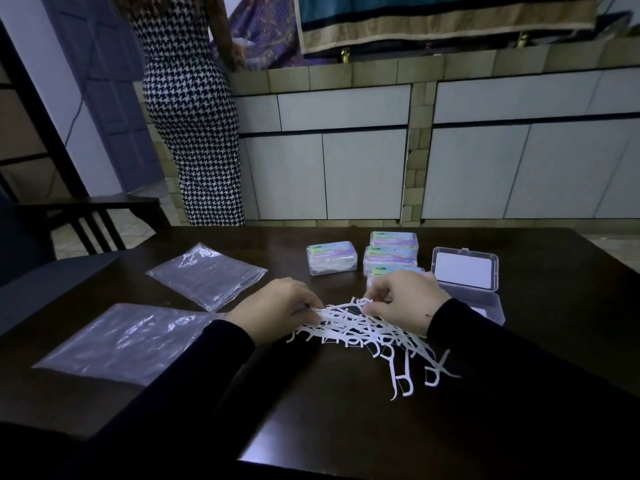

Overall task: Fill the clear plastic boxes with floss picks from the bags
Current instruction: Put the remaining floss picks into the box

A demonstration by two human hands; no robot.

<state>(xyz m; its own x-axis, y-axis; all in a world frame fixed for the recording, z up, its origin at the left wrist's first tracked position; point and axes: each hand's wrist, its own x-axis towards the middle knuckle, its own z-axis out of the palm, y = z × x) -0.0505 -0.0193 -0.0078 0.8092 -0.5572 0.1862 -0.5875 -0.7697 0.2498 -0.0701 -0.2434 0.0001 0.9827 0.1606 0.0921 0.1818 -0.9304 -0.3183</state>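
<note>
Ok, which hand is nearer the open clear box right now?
Right. The right hand sits just left of the open clear box, almost touching it; the left hand is across the floss pick pile, well away.

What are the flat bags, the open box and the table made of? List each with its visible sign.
Flat bags: thin clear plastic film, glossy, creased highlights.
Open box: rigid clear plastic, likely; see-through walls, hinged lid.
Table: dark polished wood or laminate; it reflects light.
</note>
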